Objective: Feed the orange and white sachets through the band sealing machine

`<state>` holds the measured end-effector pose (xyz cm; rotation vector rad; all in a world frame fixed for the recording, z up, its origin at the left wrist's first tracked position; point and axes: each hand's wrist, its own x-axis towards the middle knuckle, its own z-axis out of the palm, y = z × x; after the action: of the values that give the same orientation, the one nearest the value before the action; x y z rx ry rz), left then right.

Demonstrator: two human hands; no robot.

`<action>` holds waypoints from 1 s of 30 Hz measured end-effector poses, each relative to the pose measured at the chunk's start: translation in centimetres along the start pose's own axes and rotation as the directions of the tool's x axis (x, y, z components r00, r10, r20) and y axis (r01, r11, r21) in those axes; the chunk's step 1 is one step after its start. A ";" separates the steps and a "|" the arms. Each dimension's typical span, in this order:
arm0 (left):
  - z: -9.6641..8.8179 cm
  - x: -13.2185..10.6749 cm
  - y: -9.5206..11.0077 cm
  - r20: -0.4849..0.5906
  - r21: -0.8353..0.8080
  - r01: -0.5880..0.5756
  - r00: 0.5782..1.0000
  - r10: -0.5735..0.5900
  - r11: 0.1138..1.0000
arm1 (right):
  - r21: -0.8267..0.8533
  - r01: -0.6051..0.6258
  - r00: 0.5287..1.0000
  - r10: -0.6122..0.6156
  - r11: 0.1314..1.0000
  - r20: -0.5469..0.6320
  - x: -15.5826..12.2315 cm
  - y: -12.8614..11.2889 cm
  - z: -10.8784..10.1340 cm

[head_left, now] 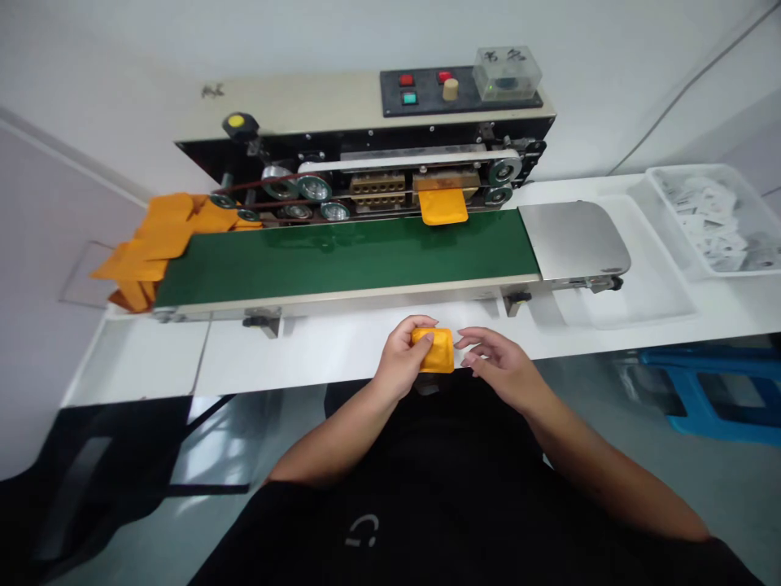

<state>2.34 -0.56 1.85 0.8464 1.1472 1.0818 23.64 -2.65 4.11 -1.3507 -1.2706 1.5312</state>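
Observation:
My left hand (403, 354) grips a small orange-yellow pouch (440, 358) above the front edge of the white table, its thumb lying across the pouch's face. Just right of the pouch is my right hand (500, 366), fingers curved and apart, with nothing visible in them. Beyond both hands stands a band sealing machine (286, 106) with a green conveyor belt (359, 256). Another orange-yellow pouch (443, 208) is caught by its top edge in the sealer, and its lower part hangs over the belt.
Orange pouches (162, 236) lie piled at the belt's left end. A metal plate (573, 240) extends the belt's right end. Farther right, a white bin (677, 232) holds small white packets (711, 216). A blue stool (701, 399) and a black chair (115, 443) stand below table height.

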 end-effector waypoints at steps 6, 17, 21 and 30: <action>1.5 -0.6 -0.1 0.018 -0.067 -0.030 0.999 0.031 0.997 | -0.057 0.014 1.000 -0.014 0.998 -0.001 0.1 1.8 2.0; 1.1 -1.5 -0.2 0.143 -0.043 0.010 0.990 -0.004 0.999 | 0.198 0.049 0.976 -0.004 0.979 -0.220 0.2 0.5 2.5; 1.1 -1.6 0.2 0.145 -0.040 0.005 0.989 0.001 0.999 | 0.212 0.047 0.976 0.000 0.976 -0.216 0.1 0.4 2.5; 0.7 -1.3 0.7 0.139 -0.035 -0.056 0.989 0.060 0.998 | 0.068 0.028 0.996 -0.022 0.997 -0.085 0.0 -0.7 1.1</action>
<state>2.82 -1.63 3.03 0.9213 0.9919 1.0680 22.54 -2.73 4.75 -1.3363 -1.1686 1.4726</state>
